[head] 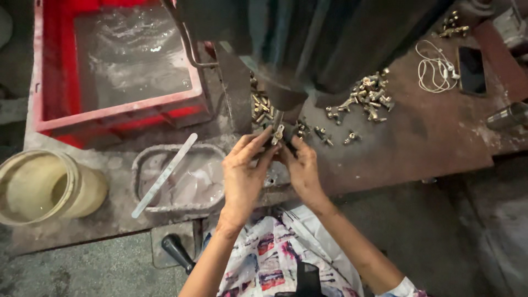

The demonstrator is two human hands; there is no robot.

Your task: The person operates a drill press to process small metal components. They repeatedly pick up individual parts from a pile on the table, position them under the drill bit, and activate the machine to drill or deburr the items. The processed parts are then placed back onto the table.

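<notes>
Rusty and dusty, the metal workbench [429, 137] carries a dark machine [308, 49] that rises over its middle. Under the machine's lower tip both hands meet around a small brass fitting [278, 133]. The left hand [245, 173] reaches up with its fingers narrowly pinched on the fitting, and the right hand [301, 168] touches it from the other side with its fingertips close together. More brass fittings [367, 98] lie in a loose heap on the bench to the right of the machine. A red crate [49, 99] with a grey sheet inside stands at the far left. Near the left hand sits a shallow grey tray [144, 165] with a flat metal strip [165, 175] across it, and a cream bucket [47, 187] stands beside it. White earphones [434, 69] and a phone [472, 69] lie at the far right.
</notes>
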